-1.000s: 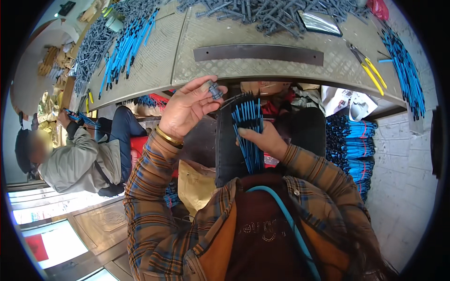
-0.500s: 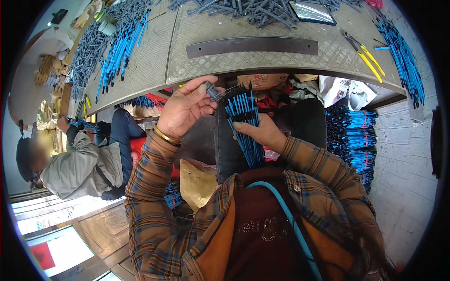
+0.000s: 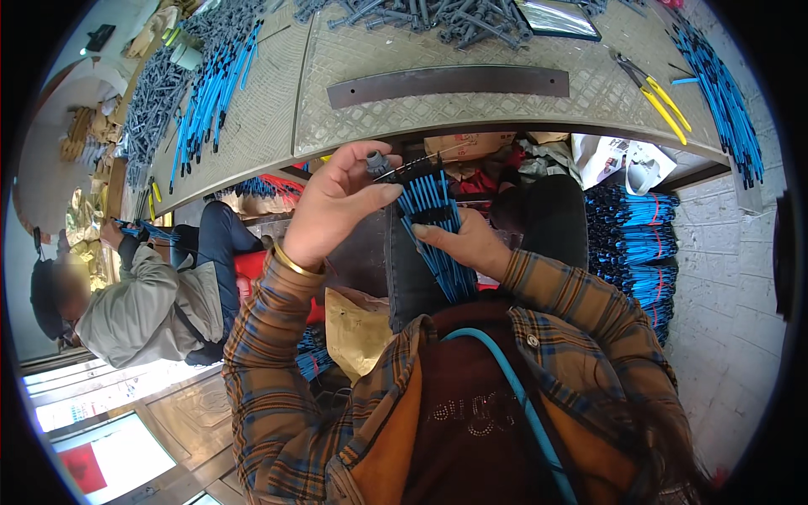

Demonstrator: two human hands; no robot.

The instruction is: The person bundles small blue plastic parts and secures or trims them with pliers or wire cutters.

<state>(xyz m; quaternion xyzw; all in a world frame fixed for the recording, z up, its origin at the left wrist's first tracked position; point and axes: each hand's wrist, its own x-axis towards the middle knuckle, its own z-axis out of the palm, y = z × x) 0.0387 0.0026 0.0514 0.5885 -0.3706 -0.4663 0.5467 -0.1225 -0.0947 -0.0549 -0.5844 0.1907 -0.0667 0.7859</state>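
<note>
Your left hand (image 3: 337, 206) pinches a small grey connector (image 3: 376, 161) on one wire, your right hand (image 3: 463, 244) beside it grips the blue wire bundle (image 3: 433, 223), so fitting looks midway: grey parts (image 3: 421, 13) wait beyond on the tabletop (image 3: 471, 114).

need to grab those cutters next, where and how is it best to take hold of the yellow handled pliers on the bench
Probably by the two yellow handles of the pliers, coming from the right end of the bench. The pliers lie flat with the handles slightly spread and pointing toward the right, and the dark metal tip aims at the long metal strip. The nearer right hand holds blue wires.
</note>
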